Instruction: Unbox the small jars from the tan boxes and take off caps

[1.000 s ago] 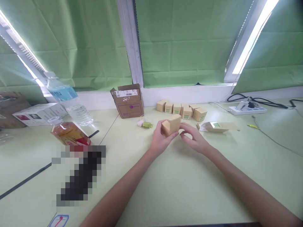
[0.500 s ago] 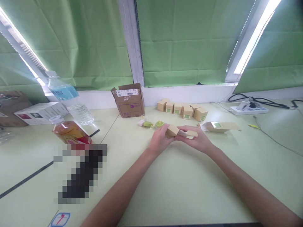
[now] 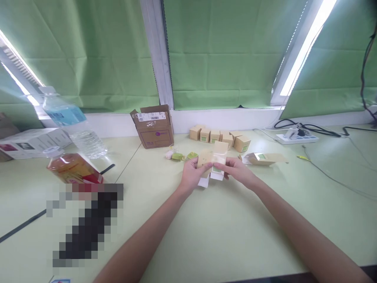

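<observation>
A small kraft-brown carton (image 3: 220,149) with a green label and white inner flaps is held between both hands above the table. It looks partly flattened, with flaps sticking out at top and bottom. My left hand (image 3: 191,175) grips its left side, thumb across the front. On the right side, my right hand (image 3: 240,171) pinches it, its thumb near the label. Just beyond the hands lie small green items (image 3: 177,156) and a pale pinkish one (image 3: 169,154). Another opened carton (image 3: 266,158) rests to the right. Several folded small boxes (image 3: 205,136) stand behind.
An open brown shipping box (image 3: 156,135) stands by the wall. At left are a clear water bottle (image 3: 85,135), a tilted drink bottle (image 3: 73,167) and a white box (image 3: 35,141). A power strip (image 3: 297,137) with cables lies back right. A pixelated dark patch covers the front left.
The carton has been turned so its broad face and label show, and its white flaps now point down. Both hands remain on it. The view has shifted slightly to the right.
</observation>
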A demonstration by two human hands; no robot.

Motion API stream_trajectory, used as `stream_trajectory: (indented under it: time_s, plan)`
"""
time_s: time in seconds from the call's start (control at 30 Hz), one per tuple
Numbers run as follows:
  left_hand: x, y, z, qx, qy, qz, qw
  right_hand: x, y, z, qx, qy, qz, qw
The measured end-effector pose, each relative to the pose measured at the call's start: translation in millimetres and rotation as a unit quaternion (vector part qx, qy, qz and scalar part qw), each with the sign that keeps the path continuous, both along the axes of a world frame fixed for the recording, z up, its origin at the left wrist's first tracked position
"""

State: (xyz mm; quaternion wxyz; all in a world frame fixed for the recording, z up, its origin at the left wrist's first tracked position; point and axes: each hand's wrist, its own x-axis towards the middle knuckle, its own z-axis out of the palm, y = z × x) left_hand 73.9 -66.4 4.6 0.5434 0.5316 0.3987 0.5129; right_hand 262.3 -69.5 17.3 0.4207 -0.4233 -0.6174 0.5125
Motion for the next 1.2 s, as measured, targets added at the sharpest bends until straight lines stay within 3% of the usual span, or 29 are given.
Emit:
stream_trajectory:
  time_s: [0.07, 0.17, 0.27, 0.37, 0.57, 0.7, 0.97, 1.2]
  plan:
    - [3, 0, -3.8, -0.023, -0.020, -0.010, 0.999, 10, 4, 5.8, 0.009, -0.007, -0.004, 1.000]
    - [8, -2, -8.8, -0.049, -0.019, -0.023, 0.998, 42, 14, 15.3, 0.037, 0.027, -0.150, 0.988]
    - [11, -6, -12.6, -0.022, 0.028, -0.037, 0.999, 85, 24, 18.4, 0.058, 0.079, -0.367, 0.925]
    - [12, -8, -14.7, 0.005, 0.059, -0.057, 0.997, 119, 27, 10.4, 0.014, 0.180, -0.455, 0.872]
    - [11, -5, -17.2, 0.006, 0.093, -0.063, 0.994, 129, 27, -18.7, -0.106, 0.167, -0.453, 0.869]
    - [10, -4, -18.3, -0.001, 0.103, -0.059, 0.993, 129, 28, -28.6, -0.141, 0.144, -0.462, 0.864]
    - [11, -4, -20.2, 0.009, 0.118, -0.059, 0.991, 133, 42, -34.4, -0.173, 0.013, -0.476, 0.862]
    - [12, -5, -19.7, 0.005, 0.126, -0.057, 0.990, 149, 64, -22.4, -0.220, -0.196, -0.415, 0.861]
